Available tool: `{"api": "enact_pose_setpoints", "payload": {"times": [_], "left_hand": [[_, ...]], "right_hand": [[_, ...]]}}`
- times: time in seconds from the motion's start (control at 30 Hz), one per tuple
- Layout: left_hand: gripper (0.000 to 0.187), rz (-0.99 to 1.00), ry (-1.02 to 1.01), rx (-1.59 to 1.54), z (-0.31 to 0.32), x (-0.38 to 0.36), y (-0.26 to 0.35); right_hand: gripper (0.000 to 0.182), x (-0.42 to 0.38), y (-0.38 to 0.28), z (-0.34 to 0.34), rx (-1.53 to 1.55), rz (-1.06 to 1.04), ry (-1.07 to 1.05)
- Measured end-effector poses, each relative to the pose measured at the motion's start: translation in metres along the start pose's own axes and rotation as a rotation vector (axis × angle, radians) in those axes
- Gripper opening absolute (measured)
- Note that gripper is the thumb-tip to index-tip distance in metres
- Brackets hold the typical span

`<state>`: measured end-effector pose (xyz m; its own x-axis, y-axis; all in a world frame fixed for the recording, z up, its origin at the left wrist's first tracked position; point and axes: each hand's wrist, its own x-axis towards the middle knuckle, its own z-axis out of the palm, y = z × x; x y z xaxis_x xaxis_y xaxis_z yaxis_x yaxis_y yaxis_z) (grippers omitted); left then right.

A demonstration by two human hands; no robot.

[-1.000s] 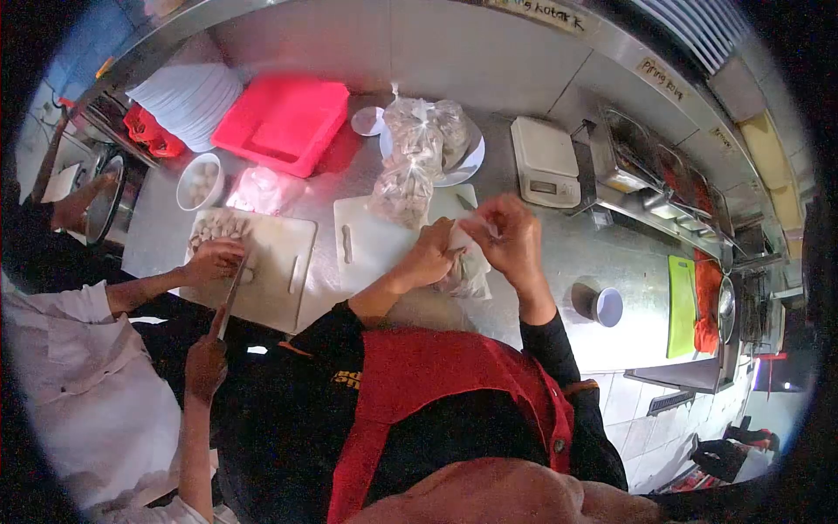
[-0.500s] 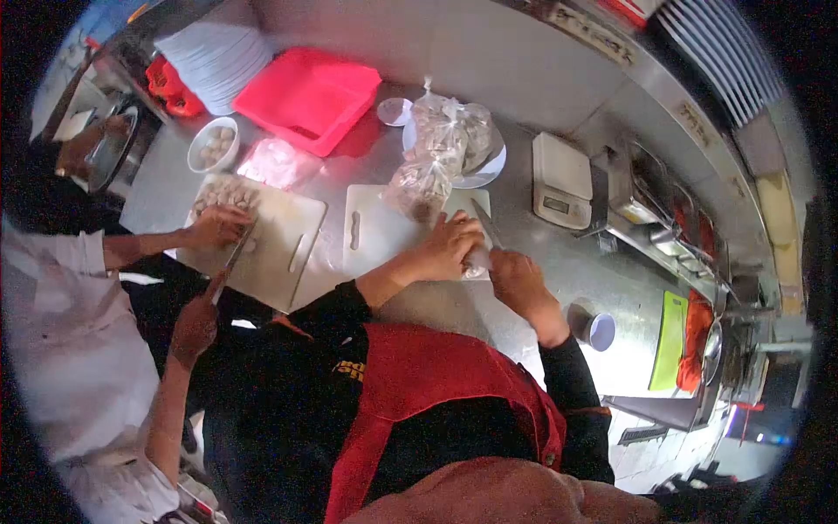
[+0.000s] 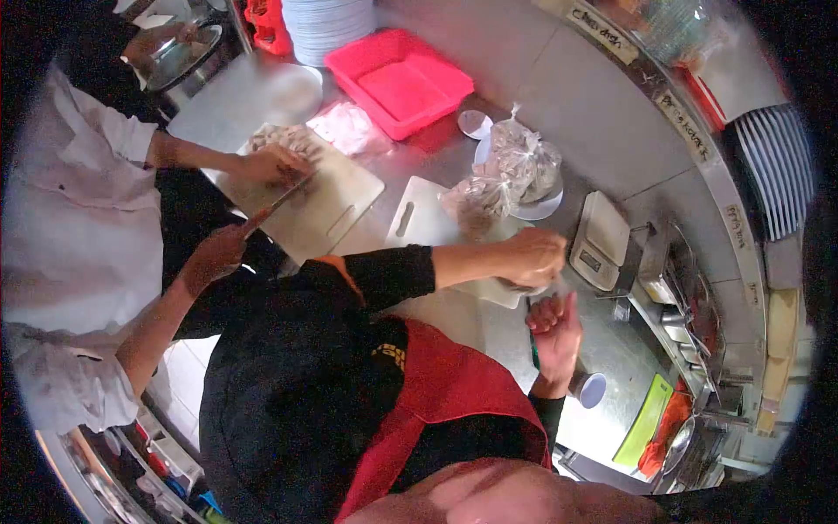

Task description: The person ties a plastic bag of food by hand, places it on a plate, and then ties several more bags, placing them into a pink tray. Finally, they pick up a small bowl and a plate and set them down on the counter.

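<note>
My left hand [image 3: 534,255] is closed and a little blurred, above the right end of a white cutting board [image 3: 421,203]. A small greyish item [image 3: 524,286] shows under its fingers; its kind is hard to make out. Just below and to the right, my right hand [image 3: 556,336] is turned with its thumb raised apart and its fingers loosely curled, nothing visible in the palm. A thin dark strip [image 3: 533,349] shows along its left side, possibly the knife handle. Knotted clear bags of pale food [image 3: 522,162] rest on a plate [image 3: 543,208] and the board's far edge.
At left, a co-worker's hands [image 3: 275,166] work with a knife [image 3: 284,196] on another cutting board [image 3: 353,188] holding chopped pieces. Behind are a red tray [image 3: 401,79] and stacked plates [image 3: 327,31]. To the right stand a scale [image 3: 601,240], a cup [image 3: 592,389] and a green board [image 3: 644,419].
The view has swung, so the counter appears shifted. My right hand has turned palm-up, thumb raised, and the knife blade seen in it before no longer shows clearly. My left hand has closed more tightly.
</note>
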<state>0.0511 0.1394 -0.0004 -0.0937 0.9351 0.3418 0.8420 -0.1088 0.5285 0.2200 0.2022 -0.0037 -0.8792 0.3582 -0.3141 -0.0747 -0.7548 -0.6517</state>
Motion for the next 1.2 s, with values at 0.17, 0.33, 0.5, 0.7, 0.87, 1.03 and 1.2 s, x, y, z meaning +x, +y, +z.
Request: {"api": "enact_pose_setpoints", "payload": {"times": [0.17,0.33,0.5,0.7,0.87,1.03,1.2], "left_hand": [[0.011,0.277,0.354,-0.26,-0.024,0.031,0.046],[0.019,0.476,0.186,-0.926,-0.053,0.028,0.08],[0.012,0.591,0.164,-0.805,-0.047,0.025,0.049],[0.008,0.341,0.371,-0.456,-0.032,-0.023,0.001],[0.01,0.005,0.63,-0.485,0.003,-0.047,-0.008],[0.012,-0.174,0.778,-0.319,0.019,-0.054,-0.011],[0.009,-0.211,0.633,-0.218,0.032,-0.06,-0.024]], "right_hand": [[0.031,-0.017,0.009,0.05,0.292,-0.214,-0.212],[0.031,0.029,-0.008,0.015,0.164,-0.255,-1.232],[0.04,0.038,-0.039,-0.071,-1.136,-0.71,0.208],[0.027,0.029,-0.046,0.051,-1.847,-0.878,-0.18],[0.014,0.047,-0.022,0.046,-1.63,-0.956,-0.033],[0.013,0.057,-0.001,0.034,-1.653,-0.944,0.115],[0.013,0.088,0.016,-0.004,-1.221,-0.366,0.114]]}}
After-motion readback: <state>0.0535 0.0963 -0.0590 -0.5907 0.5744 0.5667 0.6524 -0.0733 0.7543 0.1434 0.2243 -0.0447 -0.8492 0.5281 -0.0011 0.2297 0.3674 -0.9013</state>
